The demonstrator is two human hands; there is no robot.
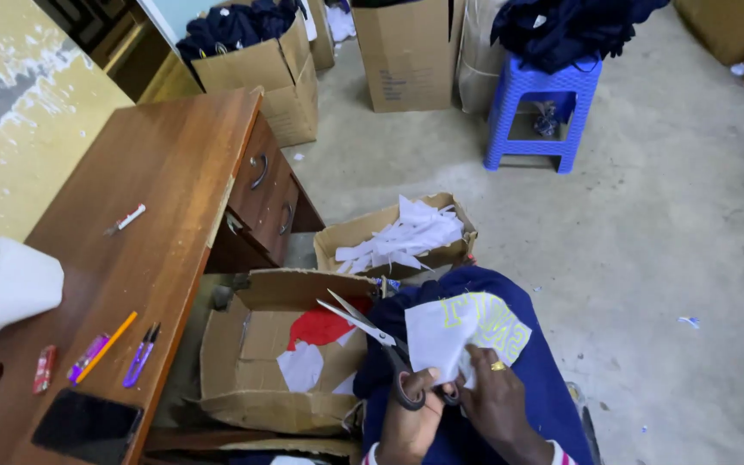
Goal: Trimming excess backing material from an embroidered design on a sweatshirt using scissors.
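Note:
My left hand point(411, 422) grips the dark handles of a pair of scissors point(363, 325). Their open blades point up and left, over a cardboard box. My right hand point(497, 396), with a ring on one finger, pinches the lower edge of a white piece with yellow lettering point(467, 331). That piece lies on a dark blue garment point(548, 379) spread across my lap. The scissor handles sit right beside the white piece's lower left edge.
A torn cardboard box point(243, 379) holds red and white scraps, and a smaller box point(346, 237) holds white offcuts. The wooden desk point(157, 172) on the left carries a paper roll point(10, 284), pens and a phone point(88, 426). A blue stool point(544, 112) and boxes point(406, 52) stand behind.

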